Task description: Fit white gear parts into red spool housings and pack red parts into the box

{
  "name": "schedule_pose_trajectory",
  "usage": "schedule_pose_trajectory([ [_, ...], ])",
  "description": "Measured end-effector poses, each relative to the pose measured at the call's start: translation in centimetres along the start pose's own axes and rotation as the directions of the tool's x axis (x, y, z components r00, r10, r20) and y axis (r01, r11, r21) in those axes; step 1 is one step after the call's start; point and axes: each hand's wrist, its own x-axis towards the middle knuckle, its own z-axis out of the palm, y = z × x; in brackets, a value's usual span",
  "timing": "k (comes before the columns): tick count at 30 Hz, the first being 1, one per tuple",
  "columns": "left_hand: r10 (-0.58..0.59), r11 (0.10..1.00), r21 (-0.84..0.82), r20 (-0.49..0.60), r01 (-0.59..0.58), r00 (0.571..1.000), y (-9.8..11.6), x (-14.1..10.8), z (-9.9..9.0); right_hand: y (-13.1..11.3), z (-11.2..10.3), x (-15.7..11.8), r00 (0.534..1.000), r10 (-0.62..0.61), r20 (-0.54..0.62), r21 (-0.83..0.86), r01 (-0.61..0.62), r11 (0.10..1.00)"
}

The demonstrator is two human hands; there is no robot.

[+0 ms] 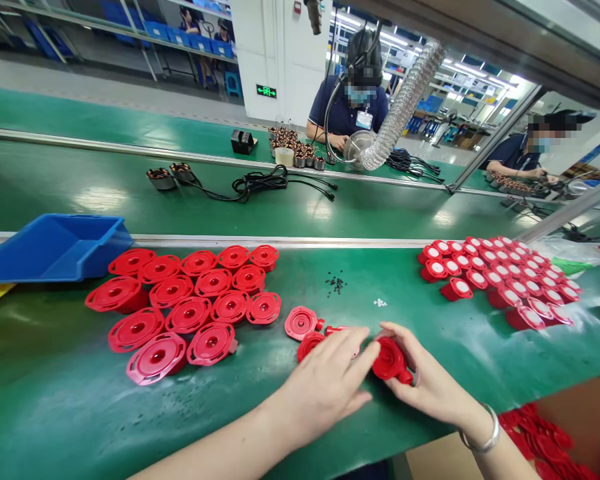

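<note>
Head view: right hand point(423, 373) grasps red cap point(387, 359); left hand point(323, 381) close by, grip unclear. Green sign point(266, 91) shows arrows; badge point(364, 120) text illegible.

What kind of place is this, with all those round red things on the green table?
Probably a factory assembly room. Look-alike red parts sit in groups on a long green workbench, a co-worker is busy across from it, and a wide silvery hose hangs down there.

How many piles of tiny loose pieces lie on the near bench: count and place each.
2: a black pile, beyond the left hand; a white pile, right of it, beyond the right hand and its red part. Hands may hide others.
</note>
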Motion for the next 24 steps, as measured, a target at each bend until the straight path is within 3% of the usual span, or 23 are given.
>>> schedule_pose_trajectory([
  [4,0.045,0.995,-0.098,0.163,-0.029,0.986,2.2,1.5,0.1,-2.2,0.2,-0.8,0.984,-0.051,0.173,0.073,0.039,0.997],
  [6,0.019,0.988,-0.157,0.155,0.005,0.988,2.7,1.7,0.2,-2.7,0.5,-1.1,0.985,-0.038,0.167,0.127,0.017,0.992],
  [9,-0.025,0.962,-0.268,0.087,0.047,0.996,2.9,1.2,0.5,-2.4,1.3,-1.7,0.997,-0.036,0.069,0.247,0.018,0.969],
  [12,-0.065,0.909,-0.409,0.058,0.084,0.996,3.0,0.3,0.7,-1.7,1.5,-2.4,0.99,-0.088,0.113,0.254,0.057,0.965],
  [15,-0.138,0.796,-0.568,0.168,0.21,0.976,3.1,-0.4,0.4,-0.9,0.4,-3.1,0.973,-0.107,0.205,0.276,0.048,0.96],
  [17,-0.176,0.769,-0.567,0.255,0.294,0.951,3.0,-0.3,0.1,-0.3,-0.6,-3.1,0.977,-0.083,0.194,0.275,0.027,0.961],
  [20,-0.17,0.896,-0.355,0.279,0.266,0.945,2.3,1.0,0.5,1.0,-1.3,-1.9,0.999,-0.016,-0.029,0.077,0.018,0.997],
  [22,-0.104,0.979,-0.143,0.261,0.145,0.96,1.6,2.4,1.7,2.3,-1.0,-0.6,0.964,-0.02,-0.263,-0.131,-0.016,0.991],
  [24,-0.031,0.999,0.028,0.242,0.025,0.97,0.9,3.8,3.3,3.8,-0.4,0.6,0.907,-0.099,-0.41,-0.32,-0.042,0.946],
])
